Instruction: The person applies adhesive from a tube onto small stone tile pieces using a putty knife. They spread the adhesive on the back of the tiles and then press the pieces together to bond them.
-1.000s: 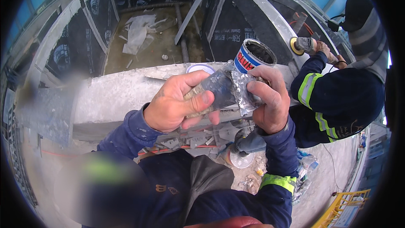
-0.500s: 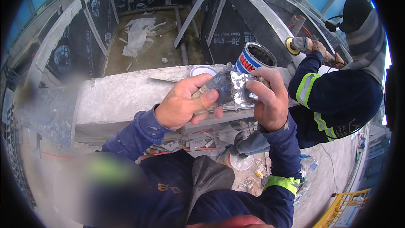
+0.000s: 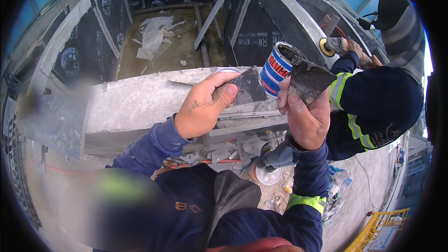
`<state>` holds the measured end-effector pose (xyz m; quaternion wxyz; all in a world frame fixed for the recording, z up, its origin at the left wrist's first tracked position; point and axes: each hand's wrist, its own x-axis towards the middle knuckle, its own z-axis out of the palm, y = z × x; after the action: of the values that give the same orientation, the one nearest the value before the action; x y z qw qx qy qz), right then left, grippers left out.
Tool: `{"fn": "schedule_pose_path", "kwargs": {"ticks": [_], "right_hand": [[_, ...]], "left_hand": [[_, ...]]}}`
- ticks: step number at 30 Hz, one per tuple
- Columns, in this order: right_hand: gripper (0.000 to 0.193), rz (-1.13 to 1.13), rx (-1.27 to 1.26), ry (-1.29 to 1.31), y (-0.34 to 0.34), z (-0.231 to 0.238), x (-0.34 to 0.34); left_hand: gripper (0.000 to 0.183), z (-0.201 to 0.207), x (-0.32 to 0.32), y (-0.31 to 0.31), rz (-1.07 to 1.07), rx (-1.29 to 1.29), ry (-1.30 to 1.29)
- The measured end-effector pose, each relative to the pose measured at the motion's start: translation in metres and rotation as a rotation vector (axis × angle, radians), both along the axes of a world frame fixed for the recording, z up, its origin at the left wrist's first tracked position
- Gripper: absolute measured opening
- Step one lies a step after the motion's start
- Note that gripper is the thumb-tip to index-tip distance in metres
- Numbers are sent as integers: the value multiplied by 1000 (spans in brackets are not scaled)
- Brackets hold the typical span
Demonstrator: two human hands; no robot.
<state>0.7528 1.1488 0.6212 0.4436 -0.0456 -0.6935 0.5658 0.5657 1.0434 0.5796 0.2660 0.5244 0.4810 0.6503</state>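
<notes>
- Since the earlier frames the two hands have drawn apart: the blades that were held together in front of the can are now separate, one in each hand.
- The left hand [image 3: 201,109] holds a dark putty blade [image 3: 245,86] flat over the pale concrete ledge [image 3: 135,105], its grip pressed together, thumb on top of the blade.
- The right hand [image 3: 305,116] is just to the right, its grip pinching a second putty blade [image 3: 309,80] that is smeared with grey filler and tilted up.
- A striped red, white and blue can [image 3: 276,67] stands on the far side of the ledge, between and just behind the two blades; its open top shows grey paste.
- A white lid edge [image 3: 229,70] peeps out behind the left thumb.
- To the right, a co-worker in a dark jacket [image 3: 378,98] with reflective stripes leans in close, blocking the far right side, and grips a power tool with a yellow disc [image 3: 323,45].
- Below the ledge lie metal offcuts and an angle grinder [image 3: 273,158] on the floor.
</notes>
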Motion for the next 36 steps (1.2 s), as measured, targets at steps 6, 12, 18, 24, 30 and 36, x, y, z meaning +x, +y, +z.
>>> {"fn": "schedule_pose_path", "kwargs": {"ticks": [6,12,18,24,30,36], "right_hand": [[36,-336,533,-179,5,-6,-2],[58,-574,970,-177,7,-19,-7],[60,-632,1296,-323,37,-27,0],[52,-779,1129,-252,59,-19,14],[24,-770,1095,-623,104,53,19],[23,-521,1207,-1184,145,67,-16]], "left_hand": [[37,5,-2,-6,56,-78,115],[32,15,-8,-5,41,-91,195],[28,24,-18,-10,-174,-117,-131],[24,25,-41,-6,-48,-99,-57],[25,5,-81,23,-24,-174,-146],[25,-22,-102,34,123,-143,-199]]}}
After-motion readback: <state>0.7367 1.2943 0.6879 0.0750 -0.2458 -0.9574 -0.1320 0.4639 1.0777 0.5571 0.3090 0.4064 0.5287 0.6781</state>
